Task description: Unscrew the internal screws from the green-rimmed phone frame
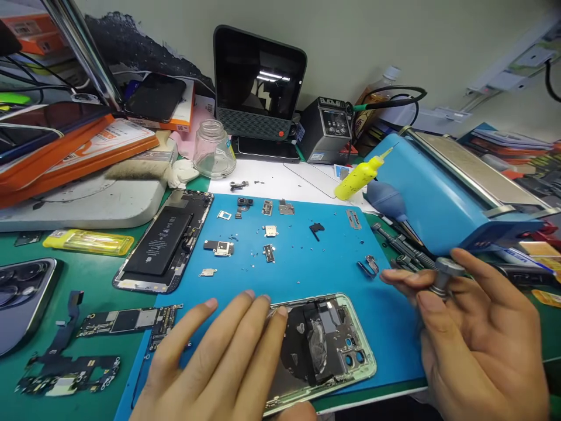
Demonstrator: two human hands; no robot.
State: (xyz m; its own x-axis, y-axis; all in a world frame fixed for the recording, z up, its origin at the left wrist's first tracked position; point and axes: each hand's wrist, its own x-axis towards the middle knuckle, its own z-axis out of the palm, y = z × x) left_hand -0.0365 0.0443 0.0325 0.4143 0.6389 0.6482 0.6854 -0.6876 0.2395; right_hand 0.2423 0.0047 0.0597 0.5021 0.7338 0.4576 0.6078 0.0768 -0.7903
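A phone housing (302, 356) with a pale green rim lies at the front of the blue mat, its open inside facing up. My left hand (228, 356) reaches over the left part of it, index fingertip at the far rim and thumb at the near edge. Between the thumb and fingers of my right hand (477, 327) is a grey screwdriver (445, 278), its round cap upward; its tip is hidden. Just beyond that hand lies a small dark part (368, 267). Several small metal brackets, a camera module (244, 203) and tiny screws are spread over the mat.
A phone screen with battery (160, 240), a logic board (131, 320) and a flex cable (61, 362) lie left. Behind stand a glass jar (214, 149), a yellow bottle (357, 178) and a display (258, 76). A blue machine (442, 187) occupies the right.
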